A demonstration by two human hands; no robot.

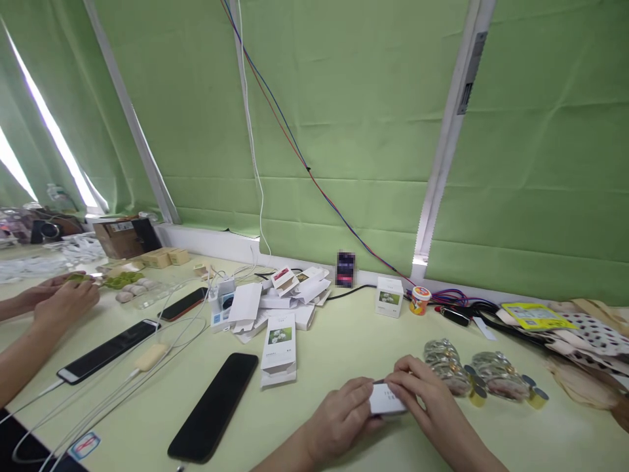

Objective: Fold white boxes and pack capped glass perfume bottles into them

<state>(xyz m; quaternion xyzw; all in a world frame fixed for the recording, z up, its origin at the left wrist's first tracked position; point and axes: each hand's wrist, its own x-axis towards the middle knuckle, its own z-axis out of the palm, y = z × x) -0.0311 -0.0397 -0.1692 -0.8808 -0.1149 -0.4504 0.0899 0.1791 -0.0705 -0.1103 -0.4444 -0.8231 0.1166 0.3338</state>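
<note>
Close to the front edge of the table, my left hand (pixel 341 419) and my right hand (pixel 425 393) both grip a small white box (pixel 387 398) with printed characters on it. The left fingers wrap its left side; those of the right press its top right corner. Part of the box is hidden behind the fingers. Right of my hands lie glass jars (pixel 445 367) and more clear jars (pixel 498 373), with gold lids (pixel 477 395) beside them. To the left is a flattened white carton (pixel 279 351) with a flower picture, near a black phone (pixel 215 406).
Folded white cartons (pixel 275 298) pile up at the back. An upright white box (pixel 388 297) stands beside an orange-and-white cup (pixel 419 300). White cables (pixel 171 347) cross the left side, around a power bank (pixel 151 357). Another person's hands (pixel 69 298) work at far left.
</note>
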